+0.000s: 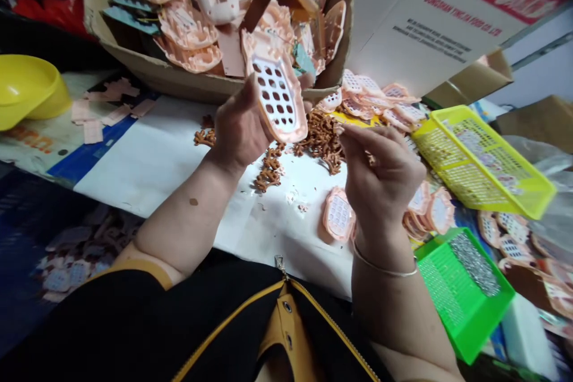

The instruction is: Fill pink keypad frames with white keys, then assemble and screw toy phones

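My left hand (244,122) is wrapped round a pink plastic shell (293,125) with a white grid of dark square holes facing up. It is held above the table, in front of the cardboard box. To the right, my right hand (380,164) is closed in a pinch, its fingertips on a tiny pale piece too small to name. Below and between the hands lies a pile of brown branched plastic parts (320,134). Another pink shell with a pale grid (339,215) rests on the white table surface (147,143) beside my right wrist.
A cardboard box (179,80) full of pink parts stands at the back. Right of it are stacked grid shells (380,98), a yellow basket (483,161) and a green tray (465,316) with small metal pieces. A yellow bowl (31,89) sits at the left.
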Demonstrator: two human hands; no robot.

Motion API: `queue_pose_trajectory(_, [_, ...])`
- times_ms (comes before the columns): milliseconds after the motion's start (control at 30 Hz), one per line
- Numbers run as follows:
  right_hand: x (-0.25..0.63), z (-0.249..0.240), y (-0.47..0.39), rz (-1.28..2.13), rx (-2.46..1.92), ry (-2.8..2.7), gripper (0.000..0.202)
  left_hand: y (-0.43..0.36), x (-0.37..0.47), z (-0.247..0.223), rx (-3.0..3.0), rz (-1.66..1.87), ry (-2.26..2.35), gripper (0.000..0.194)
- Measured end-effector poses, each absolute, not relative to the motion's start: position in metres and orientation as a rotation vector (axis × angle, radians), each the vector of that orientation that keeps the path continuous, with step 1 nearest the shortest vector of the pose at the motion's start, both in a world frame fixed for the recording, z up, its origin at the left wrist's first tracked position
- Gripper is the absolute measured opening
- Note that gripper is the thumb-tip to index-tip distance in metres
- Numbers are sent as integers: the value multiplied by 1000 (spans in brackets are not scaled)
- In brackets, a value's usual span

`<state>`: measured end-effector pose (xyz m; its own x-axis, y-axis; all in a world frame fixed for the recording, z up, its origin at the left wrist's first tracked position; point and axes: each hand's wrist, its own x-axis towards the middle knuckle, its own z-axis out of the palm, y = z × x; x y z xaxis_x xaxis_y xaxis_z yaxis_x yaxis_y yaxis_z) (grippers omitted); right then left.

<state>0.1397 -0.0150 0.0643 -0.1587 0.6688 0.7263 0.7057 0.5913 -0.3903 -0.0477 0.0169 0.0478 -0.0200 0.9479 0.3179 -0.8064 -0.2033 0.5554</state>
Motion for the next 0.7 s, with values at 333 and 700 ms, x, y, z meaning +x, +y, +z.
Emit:
queue_pose_trajectory(333, [135, 56, -33, -278, -848, -2074, 21, 14, -30, 20, 892, 1357, 624, 69])
queue_pose_trajectory(700, [146, 61, -40, -189, -710, -2344, 30, 15, -24, 23, 819, 1340, 516, 70])
